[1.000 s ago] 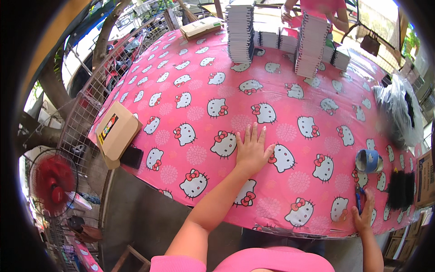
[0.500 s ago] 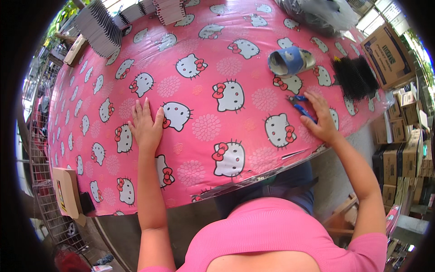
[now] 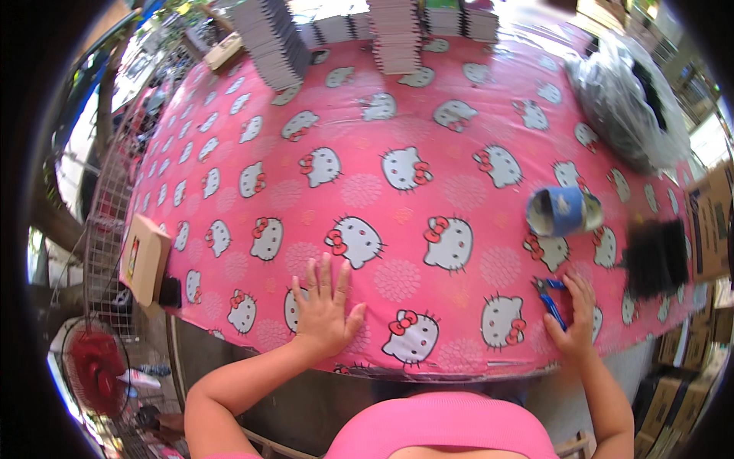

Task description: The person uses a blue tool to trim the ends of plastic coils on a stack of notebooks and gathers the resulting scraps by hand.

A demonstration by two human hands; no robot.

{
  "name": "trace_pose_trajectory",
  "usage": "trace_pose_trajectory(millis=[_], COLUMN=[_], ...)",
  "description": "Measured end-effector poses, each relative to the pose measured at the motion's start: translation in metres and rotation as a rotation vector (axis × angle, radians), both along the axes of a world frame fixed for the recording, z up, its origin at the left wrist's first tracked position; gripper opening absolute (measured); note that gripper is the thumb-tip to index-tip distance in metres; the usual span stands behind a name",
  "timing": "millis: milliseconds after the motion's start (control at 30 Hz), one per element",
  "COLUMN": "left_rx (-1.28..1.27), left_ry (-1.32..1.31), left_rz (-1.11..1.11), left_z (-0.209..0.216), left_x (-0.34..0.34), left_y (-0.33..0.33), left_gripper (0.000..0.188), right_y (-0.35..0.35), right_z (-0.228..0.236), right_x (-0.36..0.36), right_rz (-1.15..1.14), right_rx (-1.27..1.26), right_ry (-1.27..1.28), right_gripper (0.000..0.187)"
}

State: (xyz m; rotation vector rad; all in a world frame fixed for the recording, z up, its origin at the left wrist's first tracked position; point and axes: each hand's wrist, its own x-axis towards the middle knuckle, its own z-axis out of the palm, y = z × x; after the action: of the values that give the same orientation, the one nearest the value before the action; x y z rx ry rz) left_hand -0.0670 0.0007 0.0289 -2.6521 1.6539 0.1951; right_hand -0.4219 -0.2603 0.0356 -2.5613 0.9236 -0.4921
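My left hand lies palm down on the pink table cover, its fingers spread and nothing in them. On the right, my right hand rests on the cover with fingers extended. Its thumb and index finger lie around the handles of small blue-handled nippers, which lie flat with their jaws pointing away from me; no firm grip shows. Beyond that hand a blue, tube-shaped thing with a pale end lies on its side. To its right sits a black bristly bundle.
Spiral-bound notebook stacks stand at the far edge. A clear plastic bag with dark contents sits far right, near a cardboard box. At left are an open carton and a small black object. A red fan stands beyond.
The view has shifted, so the table appears lower and further right. My left hand has slid toward the near edge. My right hand stays by the nippers.
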Motion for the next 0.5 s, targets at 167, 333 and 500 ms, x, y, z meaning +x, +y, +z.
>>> trace_pose_trajectory(millis=[167, 333, 500], left_rx=[-0.001, -0.087, -0.271], left_ry=[0.024, 0.112, 0.142], left_rz=[-0.005, 0.01, 0.073], left_z=[0.003, 0.016, 0.0], left_x=[0.001, 0.004, 0.013], left_y=[0.001, -0.004, 0.003], left_gripper=[0.076, 0.069, 0.064], right_y=[0.005, 0.009, 0.005], right_z=[0.005, -0.003, -0.007], right_x=[0.007, 0.003, 0.002], right_rz=[-0.01, -0.001, 0.03], right_rx=[0.01, -0.008, -0.017], right_ry=[0.106, 0.22, 0.215], right_gripper=[0.072, 0.075, 0.073])
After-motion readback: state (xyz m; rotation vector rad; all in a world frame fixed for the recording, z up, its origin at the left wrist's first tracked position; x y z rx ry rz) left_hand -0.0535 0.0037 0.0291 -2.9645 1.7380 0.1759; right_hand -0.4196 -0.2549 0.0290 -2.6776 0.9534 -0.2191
